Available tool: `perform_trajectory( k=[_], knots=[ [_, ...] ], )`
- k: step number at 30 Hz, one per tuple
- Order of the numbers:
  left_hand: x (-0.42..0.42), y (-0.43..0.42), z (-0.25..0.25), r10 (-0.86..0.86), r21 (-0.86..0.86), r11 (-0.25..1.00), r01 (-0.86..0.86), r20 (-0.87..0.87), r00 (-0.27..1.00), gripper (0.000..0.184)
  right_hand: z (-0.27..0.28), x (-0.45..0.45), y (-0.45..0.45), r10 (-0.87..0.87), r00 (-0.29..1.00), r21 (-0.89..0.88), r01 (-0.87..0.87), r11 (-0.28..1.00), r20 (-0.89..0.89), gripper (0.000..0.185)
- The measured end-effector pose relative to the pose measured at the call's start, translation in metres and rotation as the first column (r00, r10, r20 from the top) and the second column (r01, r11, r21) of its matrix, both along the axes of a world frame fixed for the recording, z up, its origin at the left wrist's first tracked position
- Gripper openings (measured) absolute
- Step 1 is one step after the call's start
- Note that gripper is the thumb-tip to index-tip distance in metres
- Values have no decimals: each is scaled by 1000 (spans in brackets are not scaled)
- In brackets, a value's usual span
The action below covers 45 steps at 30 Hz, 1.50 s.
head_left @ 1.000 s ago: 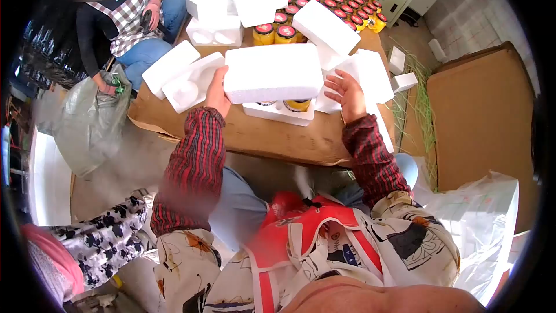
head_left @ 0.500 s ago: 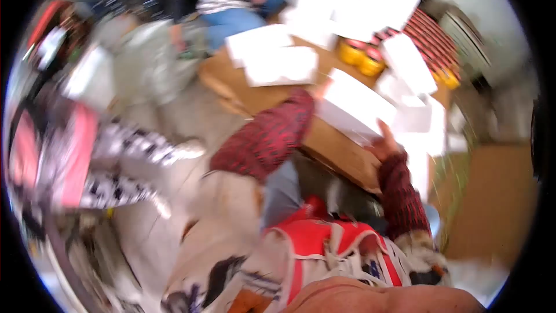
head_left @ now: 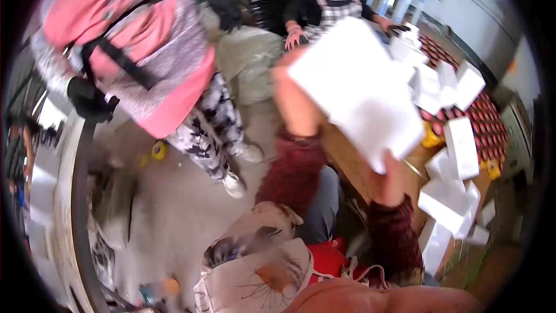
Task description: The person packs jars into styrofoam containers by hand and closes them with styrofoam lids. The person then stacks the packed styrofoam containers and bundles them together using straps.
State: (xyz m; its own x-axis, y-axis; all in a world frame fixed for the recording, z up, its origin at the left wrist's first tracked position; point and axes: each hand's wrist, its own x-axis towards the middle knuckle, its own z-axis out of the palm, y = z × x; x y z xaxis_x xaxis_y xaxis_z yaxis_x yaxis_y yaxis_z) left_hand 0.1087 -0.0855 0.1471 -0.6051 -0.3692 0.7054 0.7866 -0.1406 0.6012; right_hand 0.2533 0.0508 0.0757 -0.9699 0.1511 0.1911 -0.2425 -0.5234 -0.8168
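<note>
- I see the left hand [head_left: 296, 95] raised, arm stretched forward, gripping the white rectangular foam box [head_left: 353, 75] by its left edge; fingertips too blurred to read.
- Right hand [head_left: 389, 181] sits lower, nearer my camera, fingers closed on the box's near corner.
- Box is tilted, held up between both hands, in front of the brown cardboard-topped table [head_left: 347, 152].
- Other white foam boxes [head_left: 461, 148] right.
</note>
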Motion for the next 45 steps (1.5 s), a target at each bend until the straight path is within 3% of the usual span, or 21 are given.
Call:
perform_trajectory(
  k=[1, 5, 9, 17, 19, 21, 23, 25, 26, 27, 28, 29, 30, 31, 33, 35, 37, 39, 41, 43, 45],
  knots=[
    [7, -16, 0, -2, 36, 999, 1, 38, 999, 40, 13, -4, -14, 65, 997, 99, -69, 993, 34, 47],
    [12, -65, -15, -83, 127, 990, 61, 178, 981, 36, 45, -15, -84, 310, 942, -105, -324, 940, -128, 51],
    [4, -81, -23, -93, 149, 987, 61, 220, 971, 31, 43, -30, -85, 371, 923, -75, -379, 922, -103, 62],
    [-20, -90, -34, -80, 157, 986, 47, 208, 975, 23, 37, -51, -85, 185, 981, -58, -188, 980, -59, 67],
    [-24, -91, -34, -54, 156, 987, 26, 183, 982, 21, 37, -68, -84, 195, 966, -25, -201, 979, -168, 69],
    [-20, -81, -23, -38, 149, 989, 12, 170, 985, 20, 43, -80, -73, 252, 945, 58, -245, 968, -209, 75],
    [-23, -82, -21, 73, 131, 989, -75, 16, 997, 18, 46, -85, -37, 339, 925, 249, -292, 924, -172, 77],
    [-24, -79, -19, 172, 89, 983, -160, -147, 974, 16, 6, -96, -10, 191, 971, 137, -172, 975, -141, 74],
    [-25, -72, -21, 191, 42, 982, -186, -221, 956, 15, -2, -98, 13, -78, 996, 383, 91, 919, -49, 69],
    [-28, -63, -30, 176, -32, 981, -192, -272, 946, 15, -29, -104, 43, -322, 914, 537, 405, 740, -247, 58],
    [-33, -46, -48, 78, -296, 943, -150, -241, 967, 24, -47, -101, 73, -419, 905, 573, 379, 727, -68, 49],
    [-42, -27, -81, -7, -599, 796, -88, -155, 988, 39, -83, -109, 113, -548, 807, 750, 500, 432, -222, 39],
    [-52, -13, -113, -58, -852, 522, -21, -61, 996, 56, -118, -114, 154, -594, 793, 807, 438, 396, -139, 32],
    [-62, -3, -141, -45, -981, 195, 6, -3, 999, 73, -90, -85, 167, -665, 747, 819, 379, 432, 5, 26],
    [-82, 8, -186, 22, -945, -323, 55, 51, 998, 108, -151, -99, 228, -843, 495, 698, 680, 225, -211, 21],
    [-82, 20, -183, 78, -921, -363, 141, 121, 990, 108, -162, -103, 263, -915, 322, 739, 672, 38, -245, 21],
    [-72, 30, -172, 133, -879, -422, 223, 183, 974, 109, -175, -117, 283, -935, 312, 799, 599, 56, -168, 28],
    [-52, 38, -157, 39, -919, -300, 257, 257, 966, 101, -189, -135, 298, -885, 356, 933, 302, -195, -300, 36],
    [-30, 47, -146, -102, -884, -134, 448, 462, 881, 90, -184, -141, 300, -872, 397, 951, 229, -207, -286, 47],
    [-19, 63, -135, -122, -626, -183, 758, 780, 614, 89, -181, -150, 308, -856, 499, 990, 93, -106, -138, 51],
    [-11, 82, -142, -118, -582, -272, 766, 810, 574, 82, -178, -154, 309, -851, 497, 983, 149, -111, -172, 49]
  ],
)
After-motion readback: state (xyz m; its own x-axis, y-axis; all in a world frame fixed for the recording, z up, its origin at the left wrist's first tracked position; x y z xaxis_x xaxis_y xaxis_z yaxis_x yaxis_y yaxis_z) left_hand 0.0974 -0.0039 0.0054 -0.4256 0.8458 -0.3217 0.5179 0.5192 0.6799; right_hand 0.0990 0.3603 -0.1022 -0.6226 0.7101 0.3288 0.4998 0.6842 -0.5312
